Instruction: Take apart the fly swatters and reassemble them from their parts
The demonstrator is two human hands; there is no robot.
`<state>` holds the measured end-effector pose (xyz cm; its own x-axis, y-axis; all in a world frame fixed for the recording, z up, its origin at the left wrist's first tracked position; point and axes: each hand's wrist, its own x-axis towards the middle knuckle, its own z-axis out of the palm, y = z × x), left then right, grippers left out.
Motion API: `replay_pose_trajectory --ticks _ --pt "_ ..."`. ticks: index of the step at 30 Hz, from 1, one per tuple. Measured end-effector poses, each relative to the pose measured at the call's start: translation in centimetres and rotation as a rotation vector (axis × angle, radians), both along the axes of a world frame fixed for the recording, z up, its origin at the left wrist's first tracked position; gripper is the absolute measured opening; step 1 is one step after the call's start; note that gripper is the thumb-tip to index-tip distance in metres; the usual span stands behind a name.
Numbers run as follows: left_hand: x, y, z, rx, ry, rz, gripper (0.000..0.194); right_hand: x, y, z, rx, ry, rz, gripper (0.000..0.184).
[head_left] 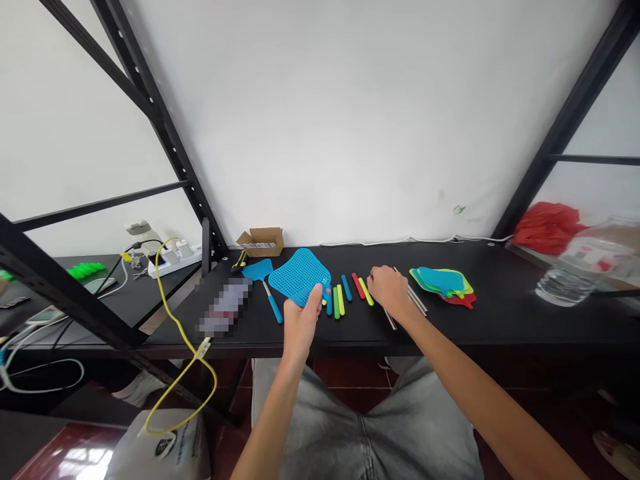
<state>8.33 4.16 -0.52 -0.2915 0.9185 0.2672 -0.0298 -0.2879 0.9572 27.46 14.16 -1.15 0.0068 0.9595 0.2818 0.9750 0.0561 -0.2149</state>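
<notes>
My left hand (303,317) is closed around the narrow end of a blue perforated fly swatter head (300,273), held up over the table with the thumb on top. My right hand (389,291) rests low over several thin metal rods (416,300), its fingers curled and the fingertips hidden; I cannot tell whether a rod is gripped. Between my hands lie coloured handle sleeves: blue (347,288), red (358,285), yellow (367,291) and green (337,303). An assembled blue fly swatter (271,300) lies to the left.
Stacked swatter heads (443,281) in blue, yellow-green and red lie at right, near a large clear bottle (567,273) and a red plastic bag (547,227). At back left are a small cardboard box (261,241) and a yellow-black cutter (240,261). A yellow cable (173,313) hangs left.
</notes>
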Motion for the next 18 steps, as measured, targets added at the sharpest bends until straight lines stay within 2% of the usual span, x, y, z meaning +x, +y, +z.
replay_pose_trajectory --ticks 2,3,7,9,12,15,18 --pt "0.2 0.0 -0.2 -0.009 0.019 0.004 0.039 0.0 -0.8 0.4 0.025 0.126 0.034 0.028" --pt "0.4 0.0 -0.3 -0.014 0.035 -0.005 0.039 -0.1 -1.3 0.7 0.019 0.249 0.097 0.031" --pt "1.7 -0.5 -0.2 -0.005 0.157 -0.139 0.04 -0.5 -3.9 2.0 -0.174 0.953 0.477 0.045" --pt "2.1 -0.9 0.0 0.004 0.228 -0.22 0.038 -0.1 -4.6 2.4 -0.241 1.189 0.559 0.049" --pt "1.5 -1.6 0.4 -0.016 0.329 -0.253 0.042 2.1 -4.5 2.7 -0.2 1.334 0.494 0.045" --pt "0.4 -1.6 0.2 -0.031 0.381 -0.148 0.05 4.6 -4.2 2.7 -0.112 1.382 0.371 0.039" --pt "1.0 -1.3 -0.1 -0.014 0.376 -0.161 0.051 4.7 -5.2 2.2 -0.19 1.355 0.377 0.043"
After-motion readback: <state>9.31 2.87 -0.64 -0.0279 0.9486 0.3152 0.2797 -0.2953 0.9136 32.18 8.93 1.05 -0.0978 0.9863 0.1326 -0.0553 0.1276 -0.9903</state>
